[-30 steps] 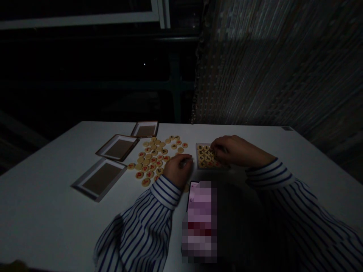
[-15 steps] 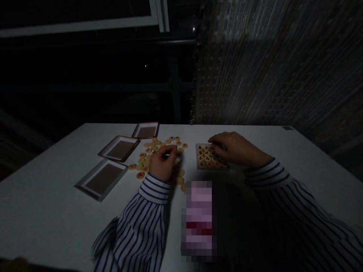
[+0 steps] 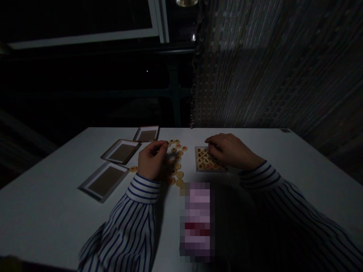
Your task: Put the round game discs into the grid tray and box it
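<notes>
Round wooden Chinese chess pieces [image 3: 179, 174] lie scattered on the white table, some with red or black characters and some blank side up. Over the left part of this scatter is my left hand [image 3: 151, 159], its thumb and fingers pinched together; whatever they hold is hidden. To the right, a shallow box [image 3: 196, 160] contains rows of chess pieces with black and red characters facing up. My right hand [image 3: 231, 151] reaches over the box's right side with fingers curled down onto the pieces. The fingertips are partly hidden, so a held piece cannot be made out.
Three shallow open trays or lids stand at the left: a grey one [image 3: 82, 186], a brown-edged one [image 3: 105, 155] and a smaller one [image 3: 137, 134] at the back. A pixelated pink item [image 3: 198, 211] lies near the front. A bead curtain [image 3: 241, 75] hangs behind the table [image 3: 51, 211].
My left hand has shifted left across the scattered pieces, uncovering some on its right. My right hand stays over the box. The view has tilted slightly upward.
</notes>
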Action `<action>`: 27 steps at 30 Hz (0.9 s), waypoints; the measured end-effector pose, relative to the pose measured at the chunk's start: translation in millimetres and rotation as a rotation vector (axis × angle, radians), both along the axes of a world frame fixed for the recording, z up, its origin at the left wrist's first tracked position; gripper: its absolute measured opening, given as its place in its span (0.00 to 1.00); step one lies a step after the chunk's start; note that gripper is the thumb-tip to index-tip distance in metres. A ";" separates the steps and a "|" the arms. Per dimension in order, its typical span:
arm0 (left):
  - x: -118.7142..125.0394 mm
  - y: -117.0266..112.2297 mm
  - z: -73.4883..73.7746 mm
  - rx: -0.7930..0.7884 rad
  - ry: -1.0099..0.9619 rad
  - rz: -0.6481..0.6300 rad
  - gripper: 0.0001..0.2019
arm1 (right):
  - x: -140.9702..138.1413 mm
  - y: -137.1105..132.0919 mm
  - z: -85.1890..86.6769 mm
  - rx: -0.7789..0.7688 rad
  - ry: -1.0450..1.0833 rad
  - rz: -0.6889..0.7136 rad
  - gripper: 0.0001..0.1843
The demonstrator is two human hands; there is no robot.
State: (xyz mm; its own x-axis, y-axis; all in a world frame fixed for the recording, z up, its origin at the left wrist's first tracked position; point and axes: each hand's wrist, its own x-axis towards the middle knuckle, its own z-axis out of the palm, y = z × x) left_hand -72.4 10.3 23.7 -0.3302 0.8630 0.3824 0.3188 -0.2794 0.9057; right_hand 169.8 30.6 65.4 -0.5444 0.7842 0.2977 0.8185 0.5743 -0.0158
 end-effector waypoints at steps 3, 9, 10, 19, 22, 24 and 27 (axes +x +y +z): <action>-8.1 -1.8 5.6 -0.021 0.033 -0.007 0.13 | -0.8 -0.8 1.3 0.007 0.013 -0.005 0.18; -31.8 -5.4 1.4 -0.022 0.082 -0.021 0.11 | -6.5 -2.9 -0.7 0.017 0.093 -0.008 0.18; -34.8 -6.4 0.8 -0.032 0.094 -0.025 0.11 | -8.2 -3.5 -1.7 0.015 0.110 -0.010 0.18; -44.5 -14.7 -3.8 -0.007 0.270 -0.258 0.07 | -33.1 -11.6 -4.1 -0.097 0.218 0.071 0.15; -44.6 -17.3 -7.2 0.011 0.482 -0.377 0.06 | -45.2 -11.6 -1.4 -0.101 0.220 0.102 0.15; -43.8 -18.5 -10.3 0.007 0.614 -0.418 0.07 | -53.6 -10.8 -1.2 -0.109 0.227 0.118 0.15; -42.3 -19.1 -17.5 -0.031 0.776 -0.449 0.12 | -63.0 -9.9 -6.1 -0.107 0.216 0.153 0.15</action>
